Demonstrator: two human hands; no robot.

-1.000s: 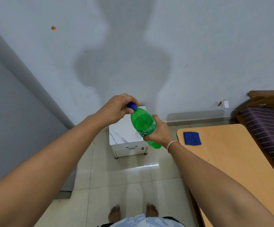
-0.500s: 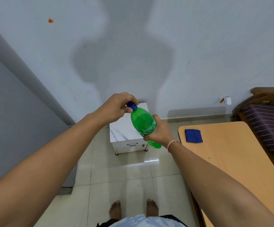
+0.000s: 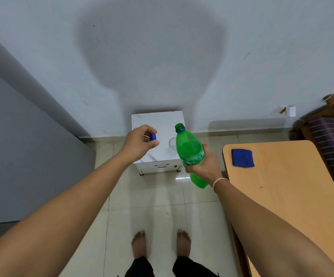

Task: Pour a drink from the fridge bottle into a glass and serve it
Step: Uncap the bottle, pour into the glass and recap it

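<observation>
Right hand [image 3: 203,165] – clasps green bottle [image 3: 190,150], uncapped, tilted, above white stand [image 3: 142,120] | left hand [image 3: 140,142] – pinches blue cap [image 3: 153,137] | glass [image 3: 172,143] – on stand, behind bottle | blue cloth [image 3: 242,158] – wooden table [image 3: 294,186]

No legible text anywhere

The green bottle [image 3: 190,154] carries a label band with pale print, but the lettering is too small and blurred to make out. Nothing else shows any writing, number or sign.
</observation>
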